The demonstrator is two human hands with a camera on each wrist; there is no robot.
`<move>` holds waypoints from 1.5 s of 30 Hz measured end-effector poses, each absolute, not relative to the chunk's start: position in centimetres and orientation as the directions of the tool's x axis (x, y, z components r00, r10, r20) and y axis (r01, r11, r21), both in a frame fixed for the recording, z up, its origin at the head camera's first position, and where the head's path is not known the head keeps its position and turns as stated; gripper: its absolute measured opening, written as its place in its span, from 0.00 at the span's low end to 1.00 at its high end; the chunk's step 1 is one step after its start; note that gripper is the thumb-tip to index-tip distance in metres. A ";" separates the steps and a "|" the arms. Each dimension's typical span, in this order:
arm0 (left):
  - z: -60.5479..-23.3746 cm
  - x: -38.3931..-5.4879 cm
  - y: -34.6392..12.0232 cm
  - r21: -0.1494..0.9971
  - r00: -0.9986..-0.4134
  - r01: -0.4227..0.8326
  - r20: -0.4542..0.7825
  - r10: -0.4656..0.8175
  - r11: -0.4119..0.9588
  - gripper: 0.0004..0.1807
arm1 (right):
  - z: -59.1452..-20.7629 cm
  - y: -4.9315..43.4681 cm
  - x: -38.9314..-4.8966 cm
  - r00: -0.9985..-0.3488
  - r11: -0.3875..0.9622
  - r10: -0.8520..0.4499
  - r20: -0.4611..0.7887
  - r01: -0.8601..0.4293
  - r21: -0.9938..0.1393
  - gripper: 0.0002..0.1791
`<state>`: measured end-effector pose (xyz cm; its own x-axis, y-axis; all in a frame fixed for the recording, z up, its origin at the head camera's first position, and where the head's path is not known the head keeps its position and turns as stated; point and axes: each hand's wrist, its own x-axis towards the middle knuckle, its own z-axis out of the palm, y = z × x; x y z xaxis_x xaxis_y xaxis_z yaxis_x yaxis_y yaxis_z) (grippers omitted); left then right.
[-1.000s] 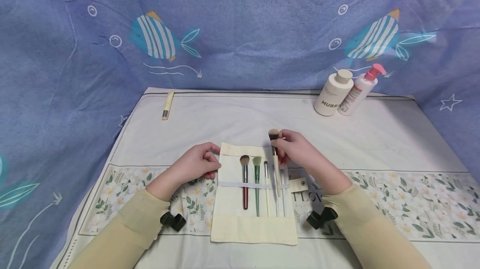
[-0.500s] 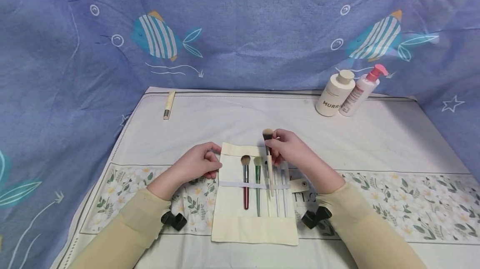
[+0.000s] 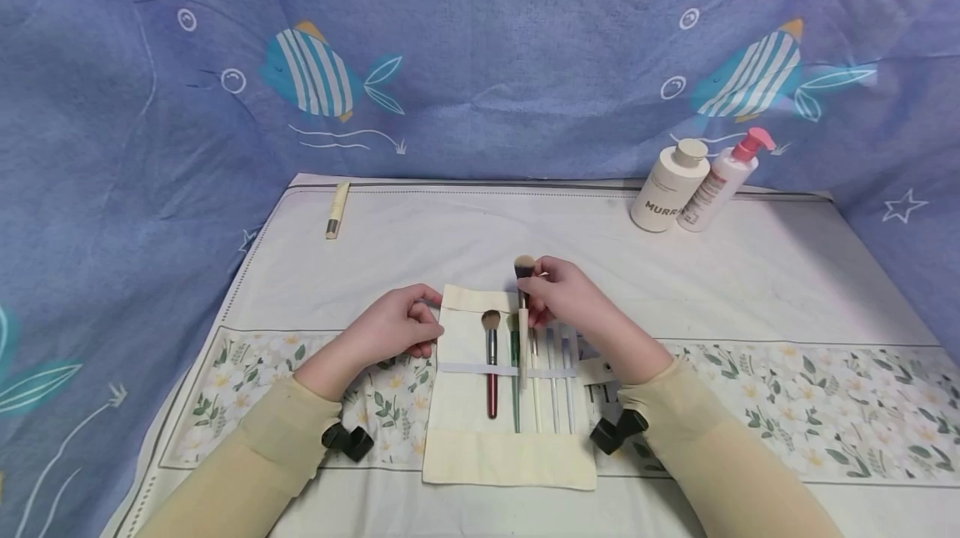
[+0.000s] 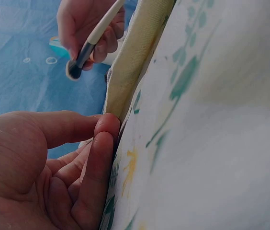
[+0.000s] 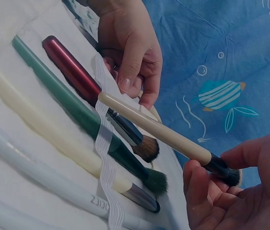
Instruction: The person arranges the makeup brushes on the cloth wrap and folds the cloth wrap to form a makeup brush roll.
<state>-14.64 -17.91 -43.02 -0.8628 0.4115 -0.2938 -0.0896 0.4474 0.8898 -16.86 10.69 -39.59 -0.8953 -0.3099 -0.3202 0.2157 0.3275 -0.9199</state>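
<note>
A cream fabric brush roll (image 3: pixel 510 460) lies unfolded on the table. Under its elastic band (image 5: pixel 107 167) sit a red-handled makeup brush (image 3: pixel 492 396), a green makeup brush (image 5: pixel 68 98), a pale yellow one (image 5: pixel 44 132) and pale blue ones (image 5: pixel 34 163). My right hand (image 3: pixel 567 294) pinches a beige-handled makeup brush (image 3: pixel 523 342) near its dark ferrule, bristles pointing away from me. That brush is above the roll, its handle overlapping the green brush in the head view. My left hand (image 3: pixel 393 324) pinches the roll's left edge, thumb and fingertip meeting there (image 4: pixel 44 163).
A white bottle (image 3: pixel 667 192) and a pink pump bottle (image 3: pixel 716 192) stand at the back right. A cream tube with a silver band (image 3: pixel 337 211) lies at the back left. A blue fish-print curtain (image 3: pixel 495 62) hangs behind the table. The roll's snap tab (image 3: pixel 596 371) sticks out right.
My right hand has moved left with the beige-handled brush, from over the pale blue brushes to beside the green one. My left hand has stayed at the roll's edge.
</note>
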 end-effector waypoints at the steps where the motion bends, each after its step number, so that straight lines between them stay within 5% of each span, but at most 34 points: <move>1: -43.0 -14.6 -17.9 0.889 -0.862 -0.090 -0.295 0.411 0.448 0.23 | -39.6 10.6 -16.9 -0.896 0.329 -0.308 -0.318 0.213 -0.920 0.11; 45: -42.9 -14.6 -17.9 0.893 -0.861 -0.100 -0.298 0.411 0.439 0.23 | -40.6 7.2 -18.6 -0.910 0.164 -0.240 -0.338 0.305 -0.938 0.10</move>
